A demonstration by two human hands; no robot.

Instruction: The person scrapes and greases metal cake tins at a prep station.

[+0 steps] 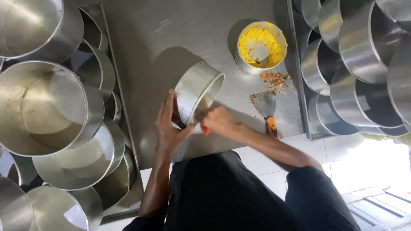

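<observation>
Item: round cake tin (198, 90), plain silver metal, straight-walled, dull grey on the outer wall and shiny inside. You hold it tipped on its side above the steel worktop (171, 30), near the front edge; its open mouth faces right and slightly toward you, its flat base faces left and away. The axis through the mouth runs roughly from upper left to lower right.

Your left hand (169, 126) is clamped on the tin's lower rim, thumb on one side and fingers spread up the wall. Your right hand (219, 121) sits at the mouth, closed around something with a short orange end (most of it is hidden, so you cannot tell what it is).

Near by, on the worktop: a scraper (266, 109) with a wide metal blade and orange handle, lying just right of your right hand; a small heap of brown crumbs (275, 80) beyond its blade; a round tin of yellow fat (261, 47) further back, with a bare patch in its middle.

To the left: stacked empty tins (51, 107) in a tray. To the right: overlapping tins (355, 64), likewise empty.
</observation>
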